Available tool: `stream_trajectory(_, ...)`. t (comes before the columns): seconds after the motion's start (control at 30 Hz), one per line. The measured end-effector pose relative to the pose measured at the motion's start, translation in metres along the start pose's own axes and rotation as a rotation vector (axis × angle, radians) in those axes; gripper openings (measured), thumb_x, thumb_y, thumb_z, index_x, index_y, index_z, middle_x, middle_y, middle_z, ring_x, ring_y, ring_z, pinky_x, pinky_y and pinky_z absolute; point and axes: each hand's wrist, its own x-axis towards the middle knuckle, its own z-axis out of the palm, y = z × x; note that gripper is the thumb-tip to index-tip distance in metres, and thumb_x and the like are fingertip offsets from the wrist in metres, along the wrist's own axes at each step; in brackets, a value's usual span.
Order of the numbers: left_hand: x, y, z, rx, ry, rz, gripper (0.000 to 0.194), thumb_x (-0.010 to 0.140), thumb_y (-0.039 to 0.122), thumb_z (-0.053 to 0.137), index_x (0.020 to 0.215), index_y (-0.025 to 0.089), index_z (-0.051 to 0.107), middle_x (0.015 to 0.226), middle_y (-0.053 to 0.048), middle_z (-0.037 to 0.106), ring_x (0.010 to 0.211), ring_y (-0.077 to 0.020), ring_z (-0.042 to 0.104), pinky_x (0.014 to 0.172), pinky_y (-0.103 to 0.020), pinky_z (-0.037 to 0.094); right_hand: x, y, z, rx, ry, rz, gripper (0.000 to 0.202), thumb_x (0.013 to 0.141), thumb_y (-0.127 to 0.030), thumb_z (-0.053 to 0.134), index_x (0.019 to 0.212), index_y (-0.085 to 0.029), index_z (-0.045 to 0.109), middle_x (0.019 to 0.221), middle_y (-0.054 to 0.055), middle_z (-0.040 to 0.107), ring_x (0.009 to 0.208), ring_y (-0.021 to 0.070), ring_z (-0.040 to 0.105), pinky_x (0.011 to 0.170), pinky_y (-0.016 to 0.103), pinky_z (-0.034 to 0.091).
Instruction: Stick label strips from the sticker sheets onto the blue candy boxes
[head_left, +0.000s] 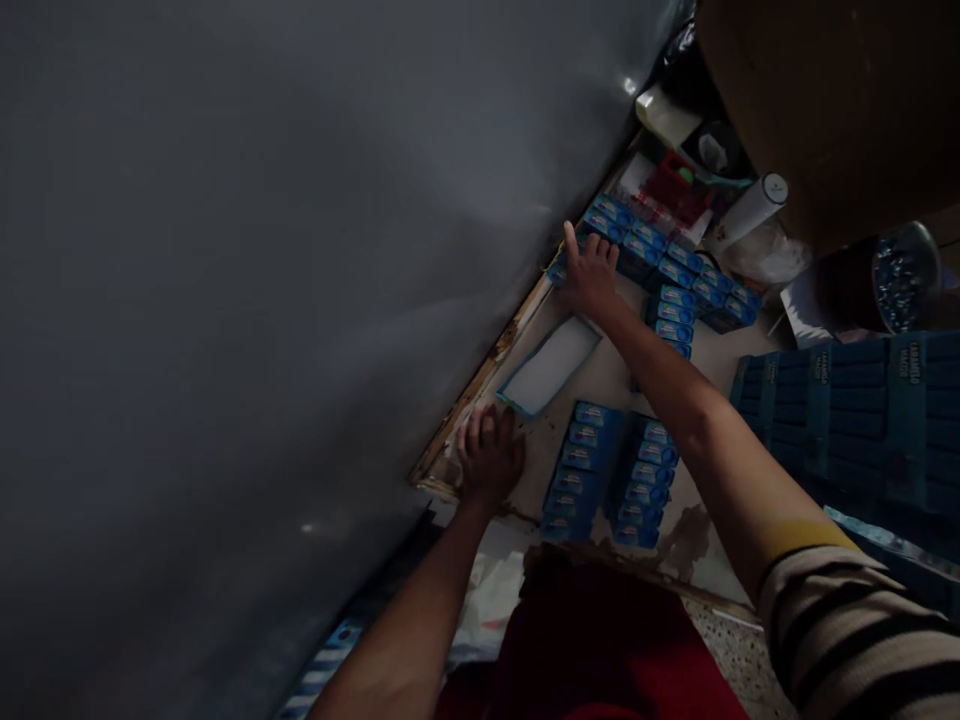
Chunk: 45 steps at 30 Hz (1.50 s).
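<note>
My left hand (491,455) lies on the worktop near its left corner, fingers spread and holding nothing. Just beyond it is a flat white piece with blue edges (551,365), which looks like an unfolded carton or sheet. My right hand (591,278) reaches across to the far left edge, its thumb stretched away from the slightly bent fingers. Under and beside it shows a small blue box (557,270), partly hidden by the hand. Rows of similar blue boxes stand close by: a far row (649,245), a near left row (581,470) and a near right row (645,485).
A grey sheet-like surface (262,250) fills the left side. Large blue cartons (862,400) are stacked at the right. Behind the boxes stand a white cylinder (754,210), a red container (679,190) and a round tub of small shiny pieces (906,280).
</note>
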Motion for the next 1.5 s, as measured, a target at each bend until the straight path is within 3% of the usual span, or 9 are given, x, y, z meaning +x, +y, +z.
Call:
stream_trajectory(0.13,0.003,0.003,-0.001,0.016,-0.007,-0.007,0.060,0.109,0.040,0.048,0.163,0.013,0.053,0.174,-0.024,0.039,0.168,-0.0408,0.024,0.135,-0.065,0.016,-0.007,0.009,-0.023,0.009,-0.016,0.017,0.101,0.090,-0.046,0.076,0.173,-0.018,0.024,0.150,0.023,0.049,0.137,0.0420,0.048,0.120,0.064,0.031)
stream_trajectory(0.3,0.006,0.002,-0.002,-0.006,-0.008,0.024,0.060,0.110,0.041,0.046,0.163,0.014,0.051,0.174,-0.024,0.039,0.167,-0.0406,0.025,0.134,-0.065,0.018,-0.050,0.039,-0.058,0.236,0.123,0.026,0.107,0.085,-0.058,0.078,0.171,-0.022,0.025,0.153,0.021,0.049,0.141,0.0429,0.048,0.115,0.060,0.042)
stream_trajectory(0.5,0.030,0.003,-0.014,-0.090,0.106,0.063,0.048,0.110,0.039,0.051,0.148,0.012,0.062,0.161,-0.024,0.054,0.155,-0.0382,0.046,0.128,-0.057,0.036,-0.096,0.067,-0.054,0.546,-0.030,-0.042,0.110,0.072,-0.047,0.088,0.166,-0.020,0.039,0.160,0.020,0.052,0.146,0.0398,0.051,0.120,0.058,0.043)
stream_trajectory(0.63,0.081,0.009,-0.032,0.008,-0.078,0.392,0.034,0.107,0.016,0.048,0.126,0.022,0.076,0.137,-0.014,0.072,0.144,-0.0322,0.057,0.132,-0.063,0.025,-0.099,0.057,-0.039,0.544,-0.055,-0.070,0.111,0.066,-0.046,0.091,0.163,-0.018,0.046,0.164,0.020,0.050,0.150,0.0401,0.049,0.123,0.057,0.041)
stream_trajectory(0.7,0.106,0.009,-0.039,0.057,-0.205,0.487,0.026,0.103,0.015,0.055,0.107,0.021,0.080,0.112,-0.011,0.078,0.120,-0.0291,0.069,0.128,-0.058,0.032,-0.093,0.050,-0.035,0.545,-0.051,-0.078,0.108,0.066,-0.047,0.090,0.161,-0.017,0.048,0.163,0.020,0.052,0.150,0.0400,0.049,0.123,0.056,0.041)
stream_trajectory(0.8,0.123,0.009,-0.042,0.087,-0.288,0.541,0.017,0.100,0.023,0.066,0.095,0.023,0.083,0.094,-0.009,0.076,0.096,-0.0259,0.069,0.116,-0.049,0.043,-0.084,0.042,-0.032,0.563,-0.074,-0.120,0.105,0.068,-0.049,0.088,0.160,-0.016,0.049,0.160,0.019,0.055,0.145,0.0387,0.053,0.120,0.053,0.044)
stream_trajectory(0.93,0.113,0.014,-0.036,0.067,-0.242,0.549,0.017,0.101,0.029,0.069,0.100,0.027,0.085,0.095,-0.009,0.077,0.098,-0.0276,0.067,0.115,-0.050,0.041,-0.085,0.031,-0.028,0.514,-0.132,-0.166,0.106,0.068,-0.047,0.089,0.161,-0.015,0.047,0.153,0.019,0.058,0.139,0.0375,0.057,0.116,0.051,0.047)
stream_trajectory(1.2,0.089,0.038,-0.021,-0.015,-0.181,0.529,0.024,0.105,0.033,0.063,0.099,0.024,0.085,0.086,-0.009,0.072,0.086,-0.0247,0.066,0.098,-0.046,0.047,-0.098,-0.015,-0.035,0.100,-0.145,-0.168,0.103,0.073,-0.041,0.087,0.165,-0.020,0.047,0.152,0.021,0.055,0.136,0.0441,0.052,0.114,0.057,0.043)
stream_trajectory(1.5,0.076,0.037,-0.019,-0.039,-0.147,0.520,0.020,0.103,0.026,0.064,0.107,0.026,0.084,0.089,-0.008,0.073,0.086,-0.0245,0.066,0.093,-0.044,0.048,-0.091,-0.039,-0.025,0.067,-0.125,-0.198,0.096,0.073,-0.038,0.085,0.163,-0.026,0.051,0.152,0.018,0.056,0.136,0.0422,0.050,0.116,0.053,0.040)
